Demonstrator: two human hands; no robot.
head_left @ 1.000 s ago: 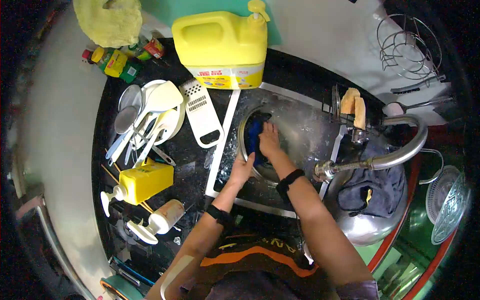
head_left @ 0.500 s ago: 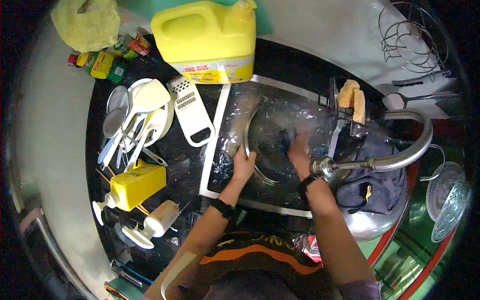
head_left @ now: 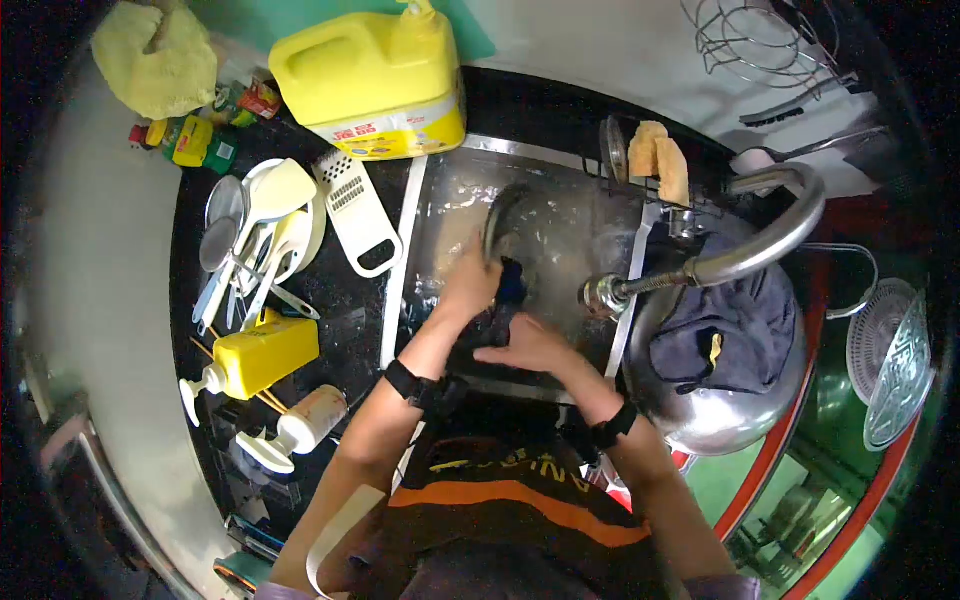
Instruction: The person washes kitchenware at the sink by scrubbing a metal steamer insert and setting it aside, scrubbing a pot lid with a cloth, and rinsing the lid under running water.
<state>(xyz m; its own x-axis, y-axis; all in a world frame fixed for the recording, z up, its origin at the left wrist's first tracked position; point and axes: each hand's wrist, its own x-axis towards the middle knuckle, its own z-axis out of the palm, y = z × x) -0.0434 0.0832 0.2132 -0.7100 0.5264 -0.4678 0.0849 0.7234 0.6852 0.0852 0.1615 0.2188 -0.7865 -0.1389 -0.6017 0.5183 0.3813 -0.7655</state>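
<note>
Over the sink (head_left: 393,300), my left hand (head_left: 470,283) is closed around the rim of a round metal vessel (head_left: 490,225), which is tilted and seen nearly edge-on. A dark blue cloth (head_left: 510,283) shows beside the vessel, just right of my left fingers. My right hand (head_left: 528,346) is lower and to the right, its thumb stretched out to the left and its upper fingers near the cloth. Whether those fingers press on the cloth is hard to make out. The metal faucet (head_left: 605,296) reaches in over the sink's right side.
Left of the sink are a white grater (head_left: 360,215), a bowl of utensils (head_left: 318,225), a yellow pump bottle (head_left: 265,357) and a white one (head_left: 312,418). A large yellow jug (head_left: 370,75) stands behind. Sponges (head_left: 660,165) and a dark cloth on a metal lid (head_left: 690,425) are at right.
The vessel has tipped more upright in my left hand. My right hand has moved left and toward my body, away from the faucet. The whole view has shifted.
</note>
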